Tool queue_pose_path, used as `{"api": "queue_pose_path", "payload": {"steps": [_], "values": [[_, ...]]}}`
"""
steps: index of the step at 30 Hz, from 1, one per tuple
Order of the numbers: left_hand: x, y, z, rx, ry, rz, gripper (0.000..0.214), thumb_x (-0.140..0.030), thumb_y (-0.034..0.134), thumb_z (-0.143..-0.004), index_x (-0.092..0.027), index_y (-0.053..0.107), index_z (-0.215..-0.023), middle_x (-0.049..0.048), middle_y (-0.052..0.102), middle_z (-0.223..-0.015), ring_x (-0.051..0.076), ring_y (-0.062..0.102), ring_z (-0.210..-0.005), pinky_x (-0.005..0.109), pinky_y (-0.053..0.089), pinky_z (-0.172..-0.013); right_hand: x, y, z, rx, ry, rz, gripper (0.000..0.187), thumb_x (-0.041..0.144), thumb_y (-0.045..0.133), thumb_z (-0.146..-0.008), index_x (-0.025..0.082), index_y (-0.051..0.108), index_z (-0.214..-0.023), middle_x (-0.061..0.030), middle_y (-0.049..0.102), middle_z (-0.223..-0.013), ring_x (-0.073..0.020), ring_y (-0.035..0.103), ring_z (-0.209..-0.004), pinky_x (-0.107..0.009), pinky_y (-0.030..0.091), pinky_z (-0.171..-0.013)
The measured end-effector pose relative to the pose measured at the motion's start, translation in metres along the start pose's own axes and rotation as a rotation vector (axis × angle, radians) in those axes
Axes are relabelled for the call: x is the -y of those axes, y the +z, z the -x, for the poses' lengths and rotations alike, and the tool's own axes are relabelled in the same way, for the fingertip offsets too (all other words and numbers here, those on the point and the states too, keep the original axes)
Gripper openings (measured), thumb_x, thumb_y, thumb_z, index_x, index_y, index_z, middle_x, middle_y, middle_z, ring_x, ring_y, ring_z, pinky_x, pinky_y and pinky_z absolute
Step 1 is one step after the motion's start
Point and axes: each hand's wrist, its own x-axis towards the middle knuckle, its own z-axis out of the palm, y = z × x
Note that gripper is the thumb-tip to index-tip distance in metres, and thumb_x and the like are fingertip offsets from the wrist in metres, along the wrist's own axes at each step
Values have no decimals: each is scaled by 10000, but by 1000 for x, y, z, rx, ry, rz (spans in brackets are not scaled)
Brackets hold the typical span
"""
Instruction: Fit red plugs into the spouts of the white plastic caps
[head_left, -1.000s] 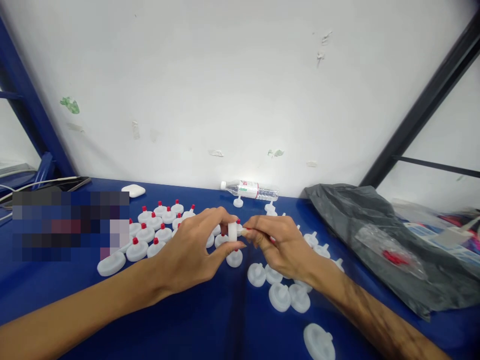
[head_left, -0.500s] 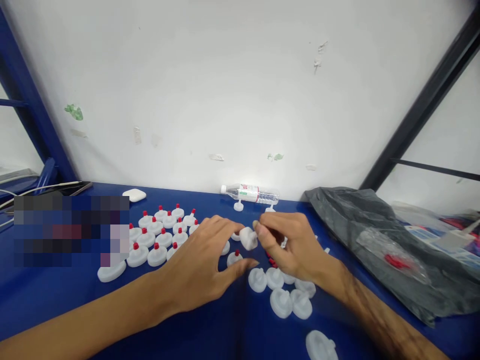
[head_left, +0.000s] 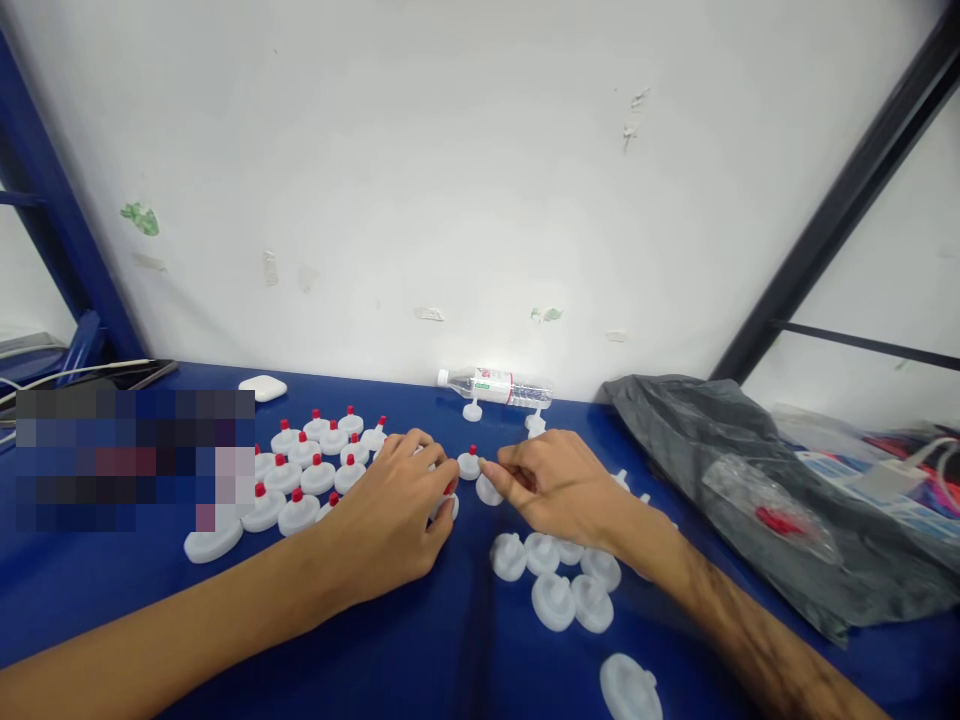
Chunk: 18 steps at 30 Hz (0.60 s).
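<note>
Several white plastic discs with red caps (head_left: pixel 315 462) stand in rows on the blue table (head_left: pixel 420 650), left of centre. My left hand (head_left: pixel 394 515) rests at the right end of these rows, fingers curled over one red-capped disc (head_left: pixel 448 497). My right hand (head_left: pixel 551 485) is just to its right, fingertips pinched against another red-capped disc (head_left: pixel 469 464) that sits on the table. A plain white disc (head_left: pixel 488 491) lies under those fingers. Several uncapped white discs (head_left: pixel 559 585) lie below my right wrist.
A water bottle (head_left: pixel 495 385) lies against the white wall. A grey plastic bag (head_left: pixel 735 450) with a clear pouch of red caps (head_left: pixel 772 515) covers the right side. A white earbud case (head_left: pixel 262 387) and a phone with cable (head_left: pixel 127 373) sit far left. One disc (head_left: pixel 628 688) lies near the front edge.
Both hands came down from holding a disc together in the air to the table. My left hand now curls over a capped disc, and my right fingertips rest on another.
</note>
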Motion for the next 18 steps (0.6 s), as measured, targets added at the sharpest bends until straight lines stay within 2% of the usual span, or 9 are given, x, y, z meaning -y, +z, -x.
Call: {"api": "queue_pose_path", "payload": {"steps": [6, 11, 13, 15, 17, 18], "values": [[-4, -3, 1, -29, -23, -2, 172, -154, 489, -916, -169, 631, -1012, 119, 657, -1016, 301, 558, -1032, 500, 499, -898, 1, 3, -1, -7, -12, 0, 559, 534, 410, -1051, 211, 535, -612, 21, 533, -511, -118, 356, -471, -306, 212, -533], [-2, -14, -9, -10, -35, -11, 228, -138, 433, -958, -174, 654, -995, 115, 676, -1042, 291, 569, -1040, 500, 495, -931, -10, -8, -6, -181, 98, 99, 543, 500, 366, -1074, 219, 603, -674, 7, 563, -528, -137, 439, -479, -310, 219, -535], [8, -17, -27, 8, -74, -25, 236, -112, 439, -961, -161, 668, -989, 112, 688, -1049, 293, 582, -1066, 495, 500, -942, -18, -16, -8, -229, 156, 141, 495, 467, 401, -1066, 222, 638, -707, 3, 591, -542, -145, 470, -482, -311, 221, -526], [24, -16, -54, 44, -118, -31, 207, -120, 478, -984, -146, 677, -1038, 98, 695, -1043, 274, 606, -1086, 474, 515, -971, -28, -23, -8, -203, 210, 155, 410, 457, 475, -1044, 231, 700, -786, -7, 660, -605, -165, 549, -538, -302, 253, -530], [42, -8, -86, 116, -152, -26, 178, -272, 592, -1015, -151, 669, -1121, 82, 684, -1126, 248, 640, -1094, 455, 554, -944, -38, -27, -7, -98, 190, 145, 296, 439, 568, -1008, 257, 755, -867, -9, 740, -724, -184, 630, -637, -289, 318, -558], [50, -2, -101, 156, -174, -24, 268, -352, 635, -1009, -159, 650, -1195, 90, 664, -1210, 232, 660, -1071, 447, 573, -928, -43, -27, -7, -56, 171, 141, 223, 420, 632, -975, 276, 774, -882, -1, 765, -778, -188, 657, -682, -286, 351, -581]]}}
